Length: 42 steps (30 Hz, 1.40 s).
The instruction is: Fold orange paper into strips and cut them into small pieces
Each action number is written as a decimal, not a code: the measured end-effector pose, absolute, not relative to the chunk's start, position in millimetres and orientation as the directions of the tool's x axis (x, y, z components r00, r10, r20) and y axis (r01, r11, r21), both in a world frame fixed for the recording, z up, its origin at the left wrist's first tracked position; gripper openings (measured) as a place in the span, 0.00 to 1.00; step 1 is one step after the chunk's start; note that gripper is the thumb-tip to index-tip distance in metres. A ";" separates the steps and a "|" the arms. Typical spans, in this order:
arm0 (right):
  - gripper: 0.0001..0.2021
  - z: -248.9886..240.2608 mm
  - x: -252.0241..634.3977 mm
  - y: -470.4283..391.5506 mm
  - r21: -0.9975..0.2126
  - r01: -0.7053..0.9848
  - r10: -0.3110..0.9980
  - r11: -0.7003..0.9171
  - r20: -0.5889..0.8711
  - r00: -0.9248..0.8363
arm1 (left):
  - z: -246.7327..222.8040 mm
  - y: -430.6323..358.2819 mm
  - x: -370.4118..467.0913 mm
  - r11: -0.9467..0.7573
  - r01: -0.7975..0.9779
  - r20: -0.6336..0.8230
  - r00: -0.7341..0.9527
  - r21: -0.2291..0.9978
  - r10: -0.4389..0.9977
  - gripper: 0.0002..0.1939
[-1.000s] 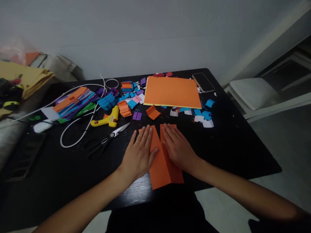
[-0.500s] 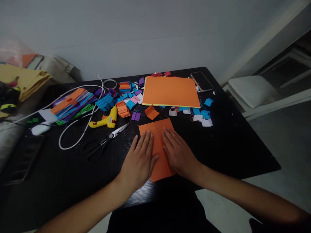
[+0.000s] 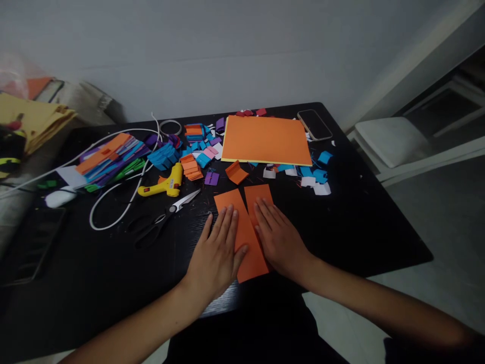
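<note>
My left hand [image 3: 215, 250] lies flat, fingers stretched out, on the left piece of orange paper [image 3: 250, 260]. Flat on the right piece of orange paper [image 3: 258, 192] rests my right hand [image 3: 282, 241], its fingers extended and side by side. A dark wedge of table shows between the two pieces at the far end and narrows toward me. Much of the right piece is hidden beneath my right hand, so I cannot tell whether the near ends are joined. Just beyond the paper sits a small folded orange piece [image 3: 237, 173].
Black-handled scissors [image 3: 166, 216] and a yellow glue gun [image 3: 166, 186] lie to the left, near a looped white cable [image 3: 99, 229]. Behind stand a stack of orange sheets [image 3: 267, 139], a phone [image 3: 315, 124] and many coloured paper scraps [image 3: 320, 176]. The table [image 3: 364, 227] is black.
The orange paper, whole except for a short slit at its far edge, has parted into two pieces with a gap between. Both hands stay flat in nearly the same places.
</note>
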State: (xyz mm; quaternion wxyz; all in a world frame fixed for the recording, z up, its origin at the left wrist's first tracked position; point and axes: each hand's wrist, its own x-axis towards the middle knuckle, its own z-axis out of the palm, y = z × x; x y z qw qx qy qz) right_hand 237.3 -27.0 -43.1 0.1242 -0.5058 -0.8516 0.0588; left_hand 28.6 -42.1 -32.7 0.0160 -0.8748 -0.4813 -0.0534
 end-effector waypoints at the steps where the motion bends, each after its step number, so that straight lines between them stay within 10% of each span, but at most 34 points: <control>1: 0.29 -43.7 237.7 -27.1 -0.232 0.844 0.875 0.483 0.153 -0.459 | -32.8 -42.2 28.2 -0.537 0.843 0.106 0.532 0.025 0.840 0.38; 42: 0.28 -39.6 246.1 -37.4 -0.221 0.839 0.867 0.497 0.108 -0.486 | -35.3 -52.9 23.8 -0.543 0.839 0.145 0.532 0.044 0.834 0.43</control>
